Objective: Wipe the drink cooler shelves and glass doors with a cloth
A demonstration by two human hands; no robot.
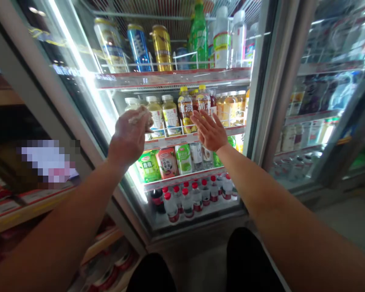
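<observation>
My left hand [129, 134] is closed around a pale, crumpled cloth [141, 114], raised in front of the left part of a drinks fridge's glass door. Some of the cloth is hidden in the fingers. To the right, my right hand [209, 132] is held up with fingers stretched out, holding nothing. I cannot tell whether it touches the glass. Behind the hands stand bottles with white caps [170, 115] and yellow-capped tea bottles [186, 106] on the middle shelf.
Cans [162, 46] and a green bottle [200, 36] fill the upper shelf. Cartons [167, 163] stand below, with several red-capped water bottles [187, 202] at the bottom. A metal door frame [280, 85] borders the right side. Wooden-edged shelves [27, 211] stand at left.
</observation>
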